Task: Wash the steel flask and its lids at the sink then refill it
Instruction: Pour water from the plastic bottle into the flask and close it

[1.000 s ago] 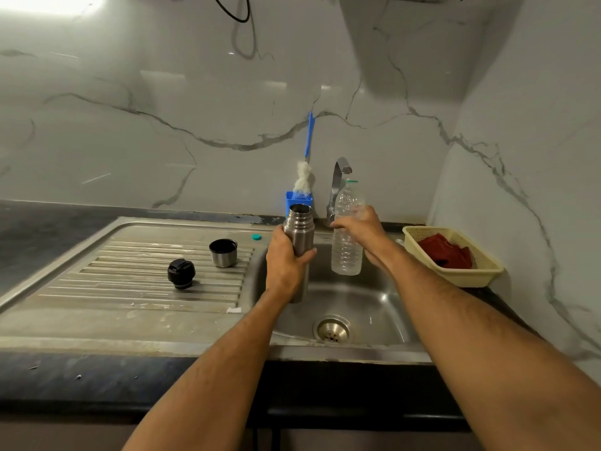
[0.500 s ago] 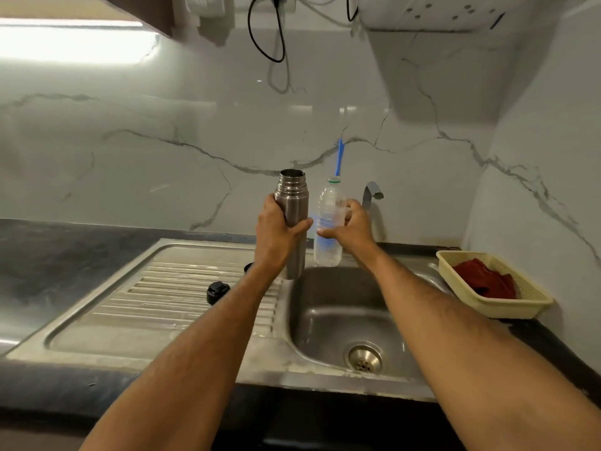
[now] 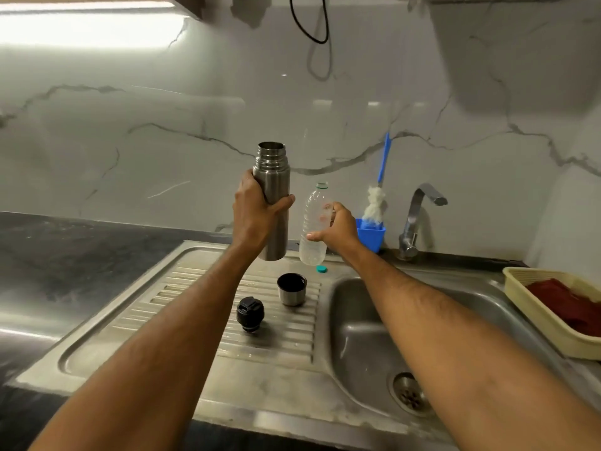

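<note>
My left hand (image 3: 253,216) grips the steel flask (image 3: 272,177) upright and uncapped, raised above the drainboard (image 3: 162,323). Just to its right, my right hand (image 3: 338,227) holds a clear plastic bottle (image 3: 313,222), open at the top and upright, its base near the drainboard's back edge. The flask's steel cup lid (image 3: 292,289) stands on the drainboard with its dark inside facing up. In front of it lies the black stopper lid (image 3: 249,314). A small teal bottle cap (image 3: 321,269) rests by the basin's back corner.
The sink basin (image 3: 361,336) with its drain (image 3: 410,393) lies to the right. A tap (image 3: 418,216) stands behind it, next to a blue holder (image 3: 370,234) with a brush. A yellow basket (image 3: 533,317) holding red cloth sits at far right. Dark countertop (image 3: 65,249) extends left.
Both hands have shifted left from over the basin to above the drainboard, carrying the flask and bottle. The flask has risen higher than the bottle, and the two lids are back in view.
</note>
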